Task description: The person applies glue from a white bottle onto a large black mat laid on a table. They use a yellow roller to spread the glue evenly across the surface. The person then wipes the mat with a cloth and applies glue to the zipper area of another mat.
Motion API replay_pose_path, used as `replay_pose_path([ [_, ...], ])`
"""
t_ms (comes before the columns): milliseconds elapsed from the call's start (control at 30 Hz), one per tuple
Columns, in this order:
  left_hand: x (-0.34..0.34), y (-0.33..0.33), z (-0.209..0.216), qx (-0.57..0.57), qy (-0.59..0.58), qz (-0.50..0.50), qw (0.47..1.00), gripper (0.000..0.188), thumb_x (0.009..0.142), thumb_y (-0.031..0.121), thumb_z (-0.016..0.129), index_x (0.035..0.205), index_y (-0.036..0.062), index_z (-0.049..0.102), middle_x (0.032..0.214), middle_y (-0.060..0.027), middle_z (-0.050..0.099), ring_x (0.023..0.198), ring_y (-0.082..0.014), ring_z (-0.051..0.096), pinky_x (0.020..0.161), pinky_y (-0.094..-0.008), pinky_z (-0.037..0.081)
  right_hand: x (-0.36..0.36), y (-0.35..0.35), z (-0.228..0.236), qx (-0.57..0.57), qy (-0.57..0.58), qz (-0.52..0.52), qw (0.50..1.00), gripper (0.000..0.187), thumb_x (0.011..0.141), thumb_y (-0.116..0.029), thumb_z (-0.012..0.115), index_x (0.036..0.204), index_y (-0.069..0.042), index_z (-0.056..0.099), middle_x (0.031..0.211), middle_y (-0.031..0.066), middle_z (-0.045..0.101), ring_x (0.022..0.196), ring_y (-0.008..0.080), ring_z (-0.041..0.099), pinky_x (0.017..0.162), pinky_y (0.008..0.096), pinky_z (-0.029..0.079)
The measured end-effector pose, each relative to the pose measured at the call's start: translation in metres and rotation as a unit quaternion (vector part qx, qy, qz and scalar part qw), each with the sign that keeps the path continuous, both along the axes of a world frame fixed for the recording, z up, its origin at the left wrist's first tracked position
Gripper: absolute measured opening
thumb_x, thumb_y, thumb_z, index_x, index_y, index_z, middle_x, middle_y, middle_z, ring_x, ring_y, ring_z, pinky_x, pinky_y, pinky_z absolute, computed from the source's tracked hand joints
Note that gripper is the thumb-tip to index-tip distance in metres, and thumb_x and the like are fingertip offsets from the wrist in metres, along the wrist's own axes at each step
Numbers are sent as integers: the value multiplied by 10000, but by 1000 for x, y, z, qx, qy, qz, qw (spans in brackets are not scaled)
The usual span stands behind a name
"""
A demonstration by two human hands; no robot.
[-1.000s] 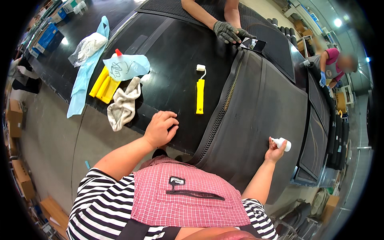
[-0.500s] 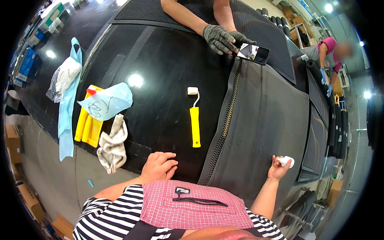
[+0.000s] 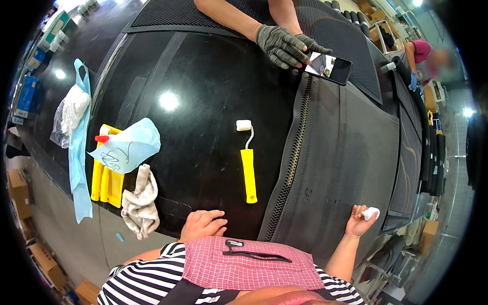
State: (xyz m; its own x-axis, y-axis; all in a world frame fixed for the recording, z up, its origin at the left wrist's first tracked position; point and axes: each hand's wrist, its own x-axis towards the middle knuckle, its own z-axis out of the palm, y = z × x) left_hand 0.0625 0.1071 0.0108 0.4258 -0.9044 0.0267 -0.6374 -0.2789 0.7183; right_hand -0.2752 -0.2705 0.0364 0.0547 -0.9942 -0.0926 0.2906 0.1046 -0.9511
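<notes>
My left hand [image 3: 203,224] rests on the near edge of the black table [image 3: 203,91], fingers loosely bent and apart, holding nothing. A small paint roller [image 3: 248,175] with a yellow handle and white sleeve lies ahead of it. My right hand [image 3: 357,222] is closed around a small white rounded object [image 3: 370,213], whose kind I cannot make out. It is raised over the right side of a dark grey rubber sheet [image 3: 345,147]. A long toothed zipper-like strip [image 3: 292,168] runs along the sheet's left edge.
Across the table, another person's grey-gloved hands [image 3: 284,47] handle a phone [image 3: 329,67]. Left lie a yellow tray [image 3: 113,188], a blue marked sheet [image 3: 132,145], a crumpled cloth [image 3: 141,206] and a light-blue apron-like strip [image 3: 79,173]. A second person [image 3: 422,53] stands far right.
My view has shifted, so the table's things sit lower in the picture. Both my hands keep nearly the same pose. The other person's gloved hands remain at the phone.
</notes>
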Motion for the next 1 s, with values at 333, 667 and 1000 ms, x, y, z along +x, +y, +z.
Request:
replay_pose_path([
  [333, 0, 1, 2, 12, 1, 1, 1000, 238, 847, 191, 766, 1070, 119, 722, 1231, -15, 637, 1107, -225, 581, 961, -400, 434, -4, -3, -3, -3, -18, 10, 1000, 508, 1027, -514, 509, 689, -150, 402, 595, -2, 372, 560, 106, 354, 742, 295, 479],
  [667, -1, -2, 6, 4, 9, 12, 1000, 233, 795, 123, 809, 1016, 92, 739, 1194, -65, 662, 1091, -252, 600, 953, -416, 440, -6, -2, -4, -9, -23, 16, 1000, 513, 1025, -520, 504, 693, -139, 416, 602, 0, 378, 569, 108, 356, 743, 294, 482],
  [1000, -2, -1, 4, -2, 1, 13, 1000, 233, 793, 126, 808, 1013, 93, 738, 1184, -57, 665, 1083, -249, 608, 952, -413, 445, -10, -4, -6, -15, -7, 19, 1000, 547, 1016, -548, 499, 661, -137, 425, 597, -4, 382, 570, 113, 374, 748, 319, 482],
])
